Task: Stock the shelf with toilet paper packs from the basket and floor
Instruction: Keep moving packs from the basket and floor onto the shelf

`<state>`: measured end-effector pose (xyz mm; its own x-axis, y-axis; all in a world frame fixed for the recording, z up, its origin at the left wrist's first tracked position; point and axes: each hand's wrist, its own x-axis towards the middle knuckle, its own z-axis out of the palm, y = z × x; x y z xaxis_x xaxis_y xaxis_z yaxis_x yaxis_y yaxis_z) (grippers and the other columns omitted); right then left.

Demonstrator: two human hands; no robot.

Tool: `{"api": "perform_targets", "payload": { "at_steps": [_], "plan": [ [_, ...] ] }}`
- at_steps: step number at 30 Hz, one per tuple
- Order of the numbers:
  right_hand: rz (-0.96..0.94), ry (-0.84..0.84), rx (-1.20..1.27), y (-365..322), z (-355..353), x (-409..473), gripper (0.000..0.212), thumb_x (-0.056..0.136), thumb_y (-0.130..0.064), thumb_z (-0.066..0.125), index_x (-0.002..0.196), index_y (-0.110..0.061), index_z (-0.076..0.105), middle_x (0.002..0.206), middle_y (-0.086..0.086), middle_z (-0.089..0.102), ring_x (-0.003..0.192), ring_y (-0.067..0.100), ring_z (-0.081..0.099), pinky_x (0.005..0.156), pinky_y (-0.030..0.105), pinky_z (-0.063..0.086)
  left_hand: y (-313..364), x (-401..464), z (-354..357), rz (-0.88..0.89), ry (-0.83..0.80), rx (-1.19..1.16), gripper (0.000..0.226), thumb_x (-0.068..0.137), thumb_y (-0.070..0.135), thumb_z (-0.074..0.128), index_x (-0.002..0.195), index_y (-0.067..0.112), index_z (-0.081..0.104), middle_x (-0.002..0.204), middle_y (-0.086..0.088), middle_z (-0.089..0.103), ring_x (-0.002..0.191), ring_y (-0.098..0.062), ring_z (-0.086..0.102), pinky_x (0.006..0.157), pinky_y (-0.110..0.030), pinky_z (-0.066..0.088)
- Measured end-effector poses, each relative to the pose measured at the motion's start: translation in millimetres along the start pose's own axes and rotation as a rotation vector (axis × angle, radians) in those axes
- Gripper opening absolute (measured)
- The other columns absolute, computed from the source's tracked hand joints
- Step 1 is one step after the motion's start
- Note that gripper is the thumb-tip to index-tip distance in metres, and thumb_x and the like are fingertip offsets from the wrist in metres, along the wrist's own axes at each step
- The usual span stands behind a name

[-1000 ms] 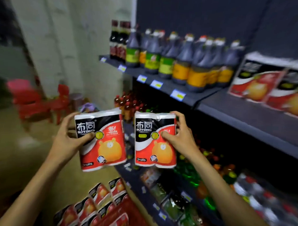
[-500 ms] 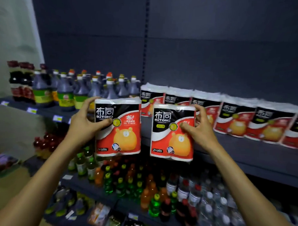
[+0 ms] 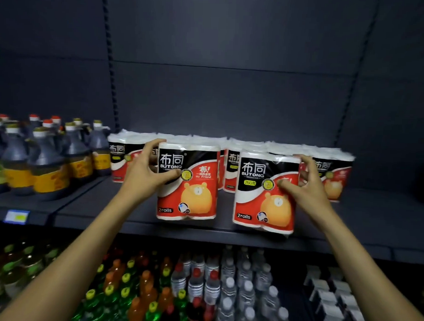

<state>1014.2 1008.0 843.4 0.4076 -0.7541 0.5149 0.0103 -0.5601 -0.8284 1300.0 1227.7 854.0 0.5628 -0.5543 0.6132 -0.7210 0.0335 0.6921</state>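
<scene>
At the shelf [image 3: 348,213], I have both toilet paper packs down at the front edge, upright, labels toward me. A second ago they hung in mid-air beside the aisle; half a second ago they were raised level with the shelf but not over it. Now the left pack [image 3: 187,183] sits on the shelf board under my left hand [image 3: 143,172], whose fingers [image 3: 156,144] curl over its top corner, thumb across the label. The right pack [image 3: 265,193] is at the lip with its bottom edge about level with the shelf front; I cannot tell if it rests fully. My right hand [image 3: 301,185] grasps its right side, thumb on the face. Behind them the stocked row of packs [image 3: 335,172] stands against the back panel, with soy sauce bottles [image 3: 49,164] to the left. By my reading, placement is nearly done: what remains is pushing both back against the row and letting go.
</scene>
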Motion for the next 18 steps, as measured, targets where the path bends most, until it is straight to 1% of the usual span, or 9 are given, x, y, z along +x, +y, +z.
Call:
{"api": "perform_targets", "payload": {
  "at_steps": [2,3,5,6,7,10,12,16,18],
  "plan": [
    [0.018,0.019,-0.002,6.2,-12.9,1.8,0.067,0.08,-0.001,0.073,0.126,-0.037,0.04,0.109,-0.011,0.06,0.092,0.002,0.066,0.069,0.017,0.054,5.6,8.7,18.9,0.009,-0.023,-0.015,0.071,0.072,0.029,0.083,0.13,0.042,0.044,0.097,0.02,0.053,0.089,-0.002,0.059,0.065,-0.018,0.045],
    [0.021,0.026,-0.001,8.5,-18.0,3.3,0.067,0.08,-0.001,0.072,0.127,-0.037,0.04,0.114,-0.01,0.058,0.099,0.005,0.064,0.072,0.018,0.056,6.8,14.3,27.2,0.012,-0.041,-0.024,0.07,0.073,0.029,0.083,0.13,0.042,0.044,0.097,0.02,0.053,0.088,-0.004,0.059,0.064,-0.019,0.047],
    [0.026,0.048,-0.011,12.5,-25.3,7.0,0.069,0.081,-0.001,0.072,0.133,-0.032,0.04,0.132,0.0,0.052,0.112,0.011,0.058,0.087,0.026,0.056,7.5,26.5,40.4,0.024,-0.072,-0.052,0.07,0.072,0.031,0.083,0.129,0.045,0.044,0.101,0.013,0.057,0.09,-0.011,0.062,0.069,-0.029,0.054],
    [0.029,0.056,-0.017,13.3,-27.0,8.3,0.07,0.081,-0.001,0.072,0.136,-0.03,0.039,0.139,0.002,0.047,0.113,0.008,0.057,0.087,0.025,0.056,7.0,32.9,45.5,0.024,-0.081,-0.065,0.071,0.071,0.033,0.083,0.128,0.047,0.044,0.103,0.008,0.06,0.092,-0.014,0.063,0.072,-0.033,0.056],
    [0.032,0.06,-0.018,13.5,-26.9,10.2,0.071,0.081,0.0,0.071,0.138,-0.029,0.039,0.14,0.002,0.046,0.109,0.004,0.058,0.082,0.02,0.056,5.5,39.3,49.6,0.023,-0.087,-0.073,0.071,0.071,0.034,0.083,0.128,0.048,0.043,0.104,0.005,0.062,0.092,-0.014,0.064,0.074,-0.034,0.056],
    [0.029,0.075,-0.014,15.5,-17.9,17.3,0.07,0.08,0.003,0.071,0.135,-0.028,0.041,0.131,0.004,0.054,0.098,0.004,0.064,0.071,0.014,0.055,-1.4,54.3,53.5,0.027,-0.099,-0.095,0.07,0.071,0.033,0.083,0.129,0.046,0.044,0.103,0.005,0.063,0.091,-0.008,0.064,0.07,-0.023,0.051],
    [0.03,0.083,-0.018,15.8,-5.2,22.1,0.067,0.08,0.003,0.071,0.131,-0.029,0.042,0.123,0.003,0.059,0.089,0.0,0.066,0.066,0.013,0.054,-9.8,62.2,48.2,0.039,-0.118,-0.098,0.071,0.071,0.032,0.083,0.129,0.046,0.043,0.102,0.007,0.063,0.091,-0.007,0.063,0.071,-0.024,0.052],
    [0.034,0.101,-0.017,8.3,35.2,29.9,0.068,0.08,0.002,0.071,0.134,-0.027,0.041,0.118,0.002,0.059,0.094,0.001,0.062,0.063,0.01,0.052,-37.4,78.5,17.6,0.059,-0.13,-0.096,0.071,0.072,0.027,0.082,0.13,0.043,0.044,0.098,0.012,0.062,0.087,-0.005,0.064,0.068,-0.018,0.048],
    [0.035,0.114,-0.005,0.8,61.0,33.1,0.07,0.081,0.003,0.07,0.137,-0.025,0.039,0.111,-0.006,0.058,0.086,-0.005,0.064,0.061,0.009,0.051,-52.1,87.6,-5.9,0.065,-0.117,-0.072,0.071,0.072,0.03,0.082,0.13,0.044,0.043,0.099,0.015,0.06,0.086,-0.002,0.063,0.065,-0.016,0.046]
  ]
}}
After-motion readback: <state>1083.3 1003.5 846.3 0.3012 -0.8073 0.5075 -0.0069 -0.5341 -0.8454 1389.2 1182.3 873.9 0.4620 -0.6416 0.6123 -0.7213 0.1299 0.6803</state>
